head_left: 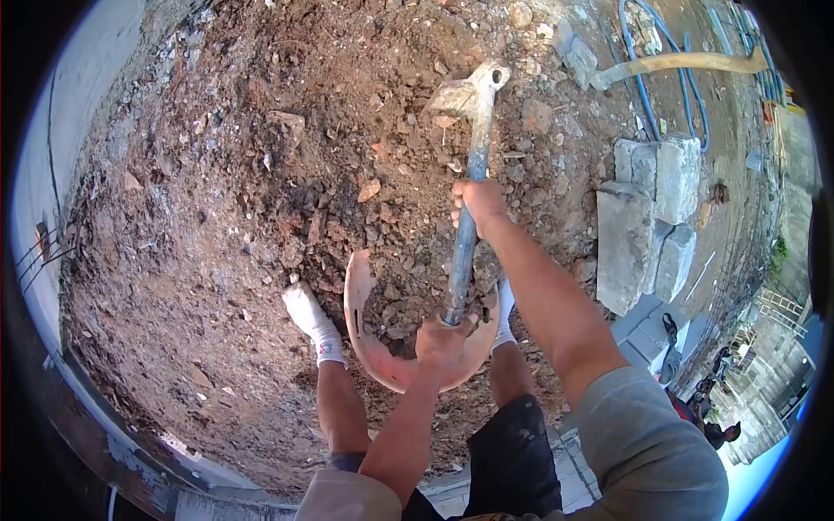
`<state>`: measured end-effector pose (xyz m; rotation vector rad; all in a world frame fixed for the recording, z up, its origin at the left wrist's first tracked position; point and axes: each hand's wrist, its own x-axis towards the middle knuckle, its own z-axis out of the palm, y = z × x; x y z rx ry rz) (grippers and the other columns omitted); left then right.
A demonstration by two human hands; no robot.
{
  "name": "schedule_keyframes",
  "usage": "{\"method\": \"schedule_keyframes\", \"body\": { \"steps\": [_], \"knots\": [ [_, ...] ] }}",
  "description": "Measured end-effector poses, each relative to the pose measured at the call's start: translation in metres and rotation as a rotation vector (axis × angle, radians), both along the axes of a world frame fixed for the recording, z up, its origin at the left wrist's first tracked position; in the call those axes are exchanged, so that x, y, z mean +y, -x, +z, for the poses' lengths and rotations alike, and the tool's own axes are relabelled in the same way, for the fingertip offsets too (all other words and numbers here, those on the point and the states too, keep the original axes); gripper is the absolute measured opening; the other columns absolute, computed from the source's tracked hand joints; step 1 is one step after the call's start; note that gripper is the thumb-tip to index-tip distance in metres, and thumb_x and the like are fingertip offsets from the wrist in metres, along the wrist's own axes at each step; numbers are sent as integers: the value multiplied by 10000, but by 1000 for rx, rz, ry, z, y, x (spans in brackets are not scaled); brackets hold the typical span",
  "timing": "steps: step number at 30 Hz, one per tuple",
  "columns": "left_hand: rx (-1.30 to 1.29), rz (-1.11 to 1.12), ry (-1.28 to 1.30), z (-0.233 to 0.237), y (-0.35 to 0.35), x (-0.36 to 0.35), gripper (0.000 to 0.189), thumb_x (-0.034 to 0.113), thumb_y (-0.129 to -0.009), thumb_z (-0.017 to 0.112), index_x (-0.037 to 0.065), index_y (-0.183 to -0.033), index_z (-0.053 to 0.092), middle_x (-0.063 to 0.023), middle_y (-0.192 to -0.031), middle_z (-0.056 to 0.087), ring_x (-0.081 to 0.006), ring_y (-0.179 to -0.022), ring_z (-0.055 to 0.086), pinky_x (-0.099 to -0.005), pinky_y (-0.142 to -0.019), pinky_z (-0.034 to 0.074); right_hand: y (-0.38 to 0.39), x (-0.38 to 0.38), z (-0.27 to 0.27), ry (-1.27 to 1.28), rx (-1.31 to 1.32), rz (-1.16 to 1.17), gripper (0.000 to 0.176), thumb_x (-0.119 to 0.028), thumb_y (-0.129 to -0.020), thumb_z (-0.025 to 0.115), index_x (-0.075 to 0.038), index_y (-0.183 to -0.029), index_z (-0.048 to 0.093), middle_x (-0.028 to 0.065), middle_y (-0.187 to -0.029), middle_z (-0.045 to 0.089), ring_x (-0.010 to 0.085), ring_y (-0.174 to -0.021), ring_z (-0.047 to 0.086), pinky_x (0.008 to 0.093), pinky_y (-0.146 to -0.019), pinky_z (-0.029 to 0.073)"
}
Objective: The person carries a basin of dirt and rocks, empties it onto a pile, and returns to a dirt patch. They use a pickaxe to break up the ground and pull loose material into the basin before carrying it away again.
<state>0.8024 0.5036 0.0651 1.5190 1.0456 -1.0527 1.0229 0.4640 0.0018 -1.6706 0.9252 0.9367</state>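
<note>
One hoe [462, 260], slanting from soil [217, 208] ahead down to pan [389, 368]. Right grip [480, 201] clamped round handle partway up; left grip [441, 340] clamped round butt end, above pan. Blade [455, 99] at far end, over or on soil, contact unclear. Pan reddish, curved, between two feet in white socks [304, 311], lumps of soil inside. Rough blocks [624, 247] stacked to right; beyond them, second tool with wooden handle [682, 62], near blue hose [641, 82].
</note>
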Motion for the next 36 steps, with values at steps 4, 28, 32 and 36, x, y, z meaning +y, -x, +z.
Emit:
{"method": "schedule_keyframes", "body": {
  "steps": [4, 28, 32, 36],
  "knots": [
    [141, 23, 3, 34, 117, -51, 461, 467, -731, 723, 75, -967, 664, -153, -854, 695, -336, -838, 670, -423, -758, 509, 127, -53, 19, -44, 106, -96, 124, -118, -768, 653, -44, -828, 574, 70, -678, 541, 199, -489, 562, 364, -420, 479],
    [-360, 52, 113, -69, -125, -130, 350, 285, -756, 777, 0, -920, 656, -32, -673, 636, -113, -597, 574, -304, -608, 489, -124, -160, -17, 157, -345, -89, 90, -81, -767, 618, -6, -757, 569, 74, -635, 538, 196, -484, 562, 346, -427, 485],
    [-322, 36, 146, -74, -46, -129, 371, 328, -737, 771, 11, -900, 667, -52, -693, 655, -126, -614, 605, -309, -607, 498, -62, -148, 11, 161, -215, -131, 107, -112, -772, 624, -10, -785, 593, 90, -664, 542, 217, -473, 546, 357, -443, 489],
    [-157, -274, -93, -16, -13, -85, 432, 408, -699, 761, 38, -903, 673, -116, -743, 682, -248, -693, 667, -378, -653, 511, -5, -153, 4, -4, -40, -366, 116, -120, -768, 620, -15, -773, 571, 87, -644, 530, 234, -466, 546, 379, -439, 492]
  ]
}}
